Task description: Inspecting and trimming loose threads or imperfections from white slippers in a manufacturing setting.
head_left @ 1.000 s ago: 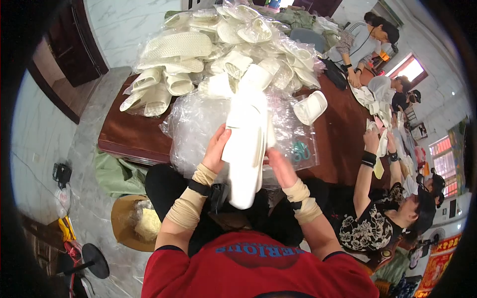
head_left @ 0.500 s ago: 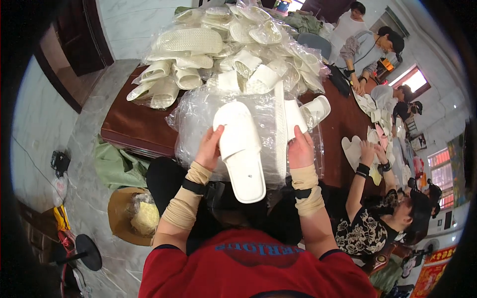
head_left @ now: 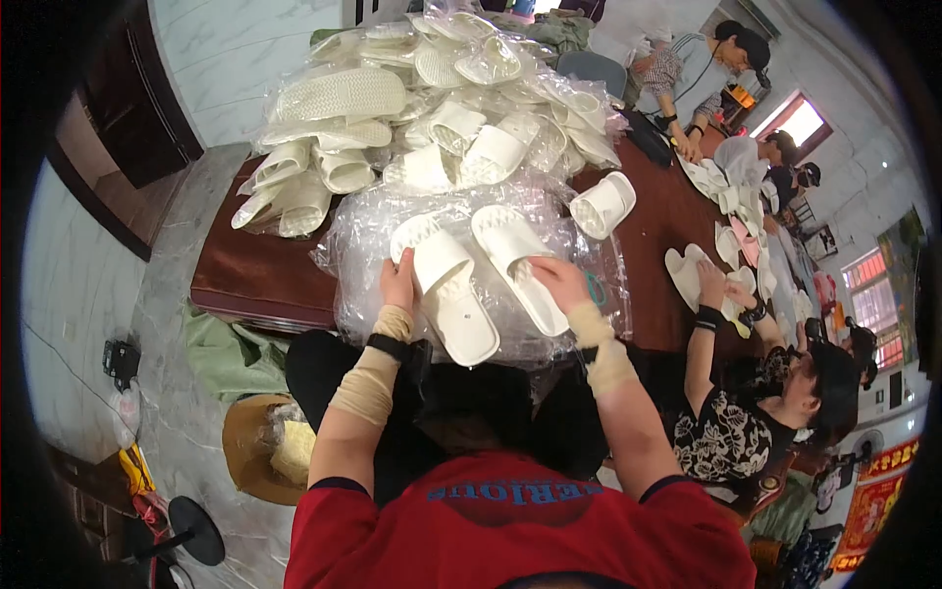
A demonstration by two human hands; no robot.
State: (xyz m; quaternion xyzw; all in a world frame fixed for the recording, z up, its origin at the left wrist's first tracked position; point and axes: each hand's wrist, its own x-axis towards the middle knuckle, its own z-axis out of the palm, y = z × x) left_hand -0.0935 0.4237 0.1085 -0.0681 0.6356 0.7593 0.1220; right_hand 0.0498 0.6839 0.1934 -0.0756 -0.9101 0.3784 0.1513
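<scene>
In the middle of the frame, a pair of white slide slippers is hovering over or resting on a stack of clear plastic bags (head_left: pixel 358 245); which one, I cannot tell. The left hand (head_left: pixel 397 285) is pinching the left-hand slipper (head_left: pixel 471 339) along its outer side, while the right hand (head_left: pixel 559 285) is gripping the right-hand slipper (head_left: pixel 505 240) near its strap, fingers curling over the edge. Both toes are pointing up the frame.

A loose edge grip could be letting either slipper slip, and the left-hand heel, lying close to the table's (head_left: pixel 235 280) near edge, could then be tipping toward the lap. Slick film underneath could be sliding too, and the heap of bagged slippers (head_left: pixel 339 95) at upper centre could be toppling if bumped.

Blue lettering is showing upside down on the red shirt (head_left: pixel 510 530). A small dark mark is sitting on the left-hand heel, too tiny for reading. Yellow characters are covering a red banner (head_left: pixel 868 501) at lower right.
</scene>
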